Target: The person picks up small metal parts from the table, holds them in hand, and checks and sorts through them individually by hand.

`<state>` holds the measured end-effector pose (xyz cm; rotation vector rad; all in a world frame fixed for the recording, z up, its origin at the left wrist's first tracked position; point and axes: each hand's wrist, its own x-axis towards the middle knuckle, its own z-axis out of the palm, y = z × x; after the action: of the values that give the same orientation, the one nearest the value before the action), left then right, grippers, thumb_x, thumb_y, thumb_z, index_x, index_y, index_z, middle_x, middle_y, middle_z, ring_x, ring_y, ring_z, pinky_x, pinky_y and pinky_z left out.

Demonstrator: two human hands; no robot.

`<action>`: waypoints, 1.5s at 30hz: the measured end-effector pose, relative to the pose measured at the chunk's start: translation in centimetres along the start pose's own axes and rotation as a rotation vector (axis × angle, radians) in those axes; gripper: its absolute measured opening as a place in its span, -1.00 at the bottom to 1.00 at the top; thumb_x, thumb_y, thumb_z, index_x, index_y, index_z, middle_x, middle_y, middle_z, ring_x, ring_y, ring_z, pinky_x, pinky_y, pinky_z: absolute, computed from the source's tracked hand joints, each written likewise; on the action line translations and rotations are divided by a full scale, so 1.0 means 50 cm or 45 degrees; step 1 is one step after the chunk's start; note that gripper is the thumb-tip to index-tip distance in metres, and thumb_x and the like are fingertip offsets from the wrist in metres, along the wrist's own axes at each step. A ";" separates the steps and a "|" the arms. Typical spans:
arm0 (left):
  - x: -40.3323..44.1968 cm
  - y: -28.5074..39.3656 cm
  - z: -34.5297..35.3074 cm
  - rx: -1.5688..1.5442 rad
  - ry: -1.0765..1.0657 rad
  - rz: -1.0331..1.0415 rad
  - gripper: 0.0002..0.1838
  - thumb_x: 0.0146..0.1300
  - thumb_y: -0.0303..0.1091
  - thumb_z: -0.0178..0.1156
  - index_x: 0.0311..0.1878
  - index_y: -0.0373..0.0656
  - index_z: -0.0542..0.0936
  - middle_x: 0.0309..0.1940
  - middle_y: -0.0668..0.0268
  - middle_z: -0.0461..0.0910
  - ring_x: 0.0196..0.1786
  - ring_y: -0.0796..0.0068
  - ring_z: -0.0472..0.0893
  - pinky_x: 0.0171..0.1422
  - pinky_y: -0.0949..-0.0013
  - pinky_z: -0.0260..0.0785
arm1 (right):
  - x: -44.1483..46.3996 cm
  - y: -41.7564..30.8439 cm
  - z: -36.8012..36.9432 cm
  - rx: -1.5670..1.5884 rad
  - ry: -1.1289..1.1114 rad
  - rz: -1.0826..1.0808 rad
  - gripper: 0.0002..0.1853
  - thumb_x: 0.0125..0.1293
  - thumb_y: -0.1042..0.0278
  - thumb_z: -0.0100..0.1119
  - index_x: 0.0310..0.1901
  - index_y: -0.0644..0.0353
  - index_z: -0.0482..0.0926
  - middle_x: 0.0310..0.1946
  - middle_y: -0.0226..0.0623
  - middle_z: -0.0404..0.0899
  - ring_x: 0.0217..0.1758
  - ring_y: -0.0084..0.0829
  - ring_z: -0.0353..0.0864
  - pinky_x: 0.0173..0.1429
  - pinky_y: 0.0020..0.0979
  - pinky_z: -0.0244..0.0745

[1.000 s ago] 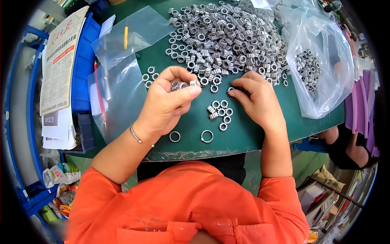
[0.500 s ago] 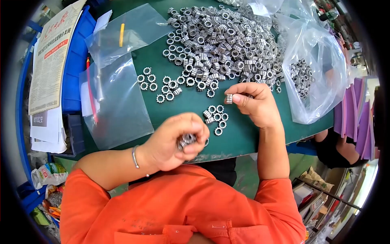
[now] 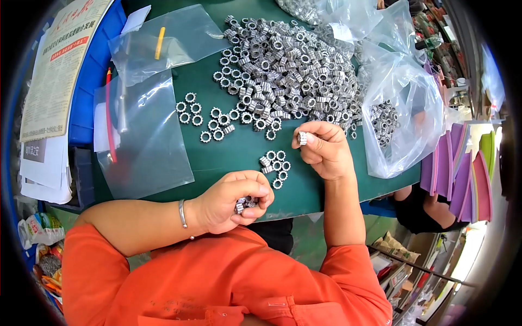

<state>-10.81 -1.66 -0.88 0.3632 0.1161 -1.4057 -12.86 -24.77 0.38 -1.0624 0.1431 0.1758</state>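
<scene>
My left hand (image 3: pixel 231 201), near the table's front edge, is curled around several small toothed metal rings (image 3: pixel 244 204). My right hand (image 3: pixel 324 149) pinches one toothed metal ring (image 3: pixel 302 138) between thumb and fingertips, just in front of the large heap of rings (image 3: pixel 299 70). Between and beyond my hands lies a small group of rings (image 3: pixel 277 165), some flat and some stacked on edge. Farther left, another loose group (image 3: pixel 217 125) rests on the green table (image 3: pixel 206 157).
Clear plastic sheets (image 3: pixel 144 136) lie at left with a yellow stick (image 3: pixel 160 43) and a red pencil (image 3: pixel 110 117). A newspaper (image 3: pixel 62 70) rests by a blue bin (image 3: pixel 100 60). At right stand a plastic bag (image 3: pixel 399 125) with rings, purple pieces (image 3: pixel 445 157) and a person's arm (image 3: pixel 438 212).
My left hand has come down from the heap toward the table edge, holding rings. My right hand has lifted a ring off the table. The view has shifted to the right.
</scene>
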 end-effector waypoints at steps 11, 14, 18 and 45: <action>-0.002 0.001 0.001 0.030 0.000 0.003 -0.89 0.23 -0.39 0.04 -0.37 -0.20 0.43 -0.48 0.31 0.41 -0.61 0.69 0.24 -0.65 0.65 -0.04 | 0.006 0.001 0.000 0.030 0.021 0.068 -0.85 0.23 0.56 0.11 -0.17 0.35 0.56 -0.43 -0.17 0.60 -0.71 -0.74 0.16 -0.65 -0.69 0.03; -0.002 0.002 0.000 0.021 0.002 -0.009 -0.90 0.22 -0.39 0.04 -0.38 -0.20 0.44 -0.49 0.32 0.41 -0.61 0.69 0.24 -0.65 0.65 -0.04 | 0.006 -0.001 0.003 0.020 0.034 0.078 -0.85 0.22 0.55 0.11 -0.18 0.35 0.56 -0.43 -0.18 0.60 -0.72 -0.74 0.16 -0.65 -0.69 0.02; -0.002 0.002 0.004 0.022 0.019 -0.004 -0.90 0.21 -0.39 0.04 -0.38 -0.20 0.44 -0.49 0.32 0.40 -0.61 0.69 0.25 -0.66 0.65 -0.05 | 0.007 -0.004 0.019 -0.029 0.111 0.049 -0.85 0.20 0.61 0.10 -0.19 0.35 0.56 -0.44 -0.21 0.60 -0.71 -0.76 0.16 -0.66 -0.69 0.01; -0.004 0.003 0.004 0.037 0.041 -0.016 -0.90 0.22 -0.40 0.04 -0.38 -0.21 0.46 -0.48 0.32 0.41 -0.60 0.69 0.26 -0.63 0.64 -0.03 | 0.011 0.003 0.021 -0.097 0.077 0.115 -0.83 0.09 0.65 0.07 -0.25 0.41 0.57 -0.45 -0.02 0.62 -0.79 -0.76 0.15 -0.73 -0.71 0.01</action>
<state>-10.73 -1.54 -0.60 0.4103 0.1247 -1.4153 -12.31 -23.74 0.64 -1.1381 0.2410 0.2323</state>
